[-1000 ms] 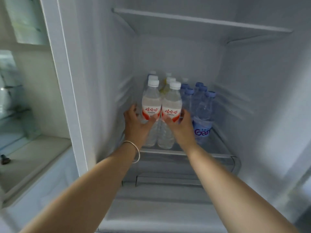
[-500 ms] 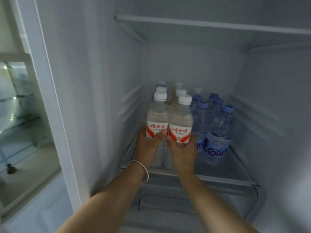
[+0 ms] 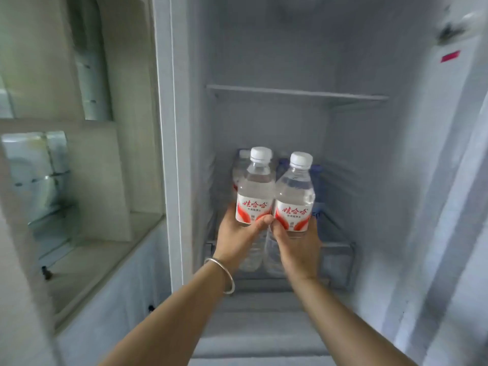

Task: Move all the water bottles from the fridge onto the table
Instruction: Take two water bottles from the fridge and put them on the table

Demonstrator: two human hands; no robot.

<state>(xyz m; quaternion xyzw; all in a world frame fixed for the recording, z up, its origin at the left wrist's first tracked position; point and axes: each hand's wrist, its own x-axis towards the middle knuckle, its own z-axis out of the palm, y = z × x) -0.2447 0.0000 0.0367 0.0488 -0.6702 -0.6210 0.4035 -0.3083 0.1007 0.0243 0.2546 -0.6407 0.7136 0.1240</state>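
Inside the open fridge, my left hand [image 3: 239, 237] grips a clear water bottle [image 3: 255, 190] with a white cap and a red-and-white label. My right hand [image 3: 297, 245] grips a second bottle of the same kind [image 3: 295, 192] right beside it. Both bottles are upright and lifted above the glass shelf [image 3: 340, 245]. Behind them stand more bottles: a white-capped one [image 3: 241, 167] at the left and blue-capped ones [image 3: 317, 180] at the right, mostly hidden. The table is out of view.
An upper fridge shelf [image 3: 298, 93] spans the compartment above the bottles. The fridge's left wall and frame [image 3: 171, 154] stand close to my left arm. A cabinet with glass shelves [image 3: 52, 180] lies to the left. The fridge's right wall carries a small red sticker [image 3: 450, 56].
Both hands closed on the two front bottles and have lifted them up and out toward me. The view has tilted up and drawn back from the shelf.
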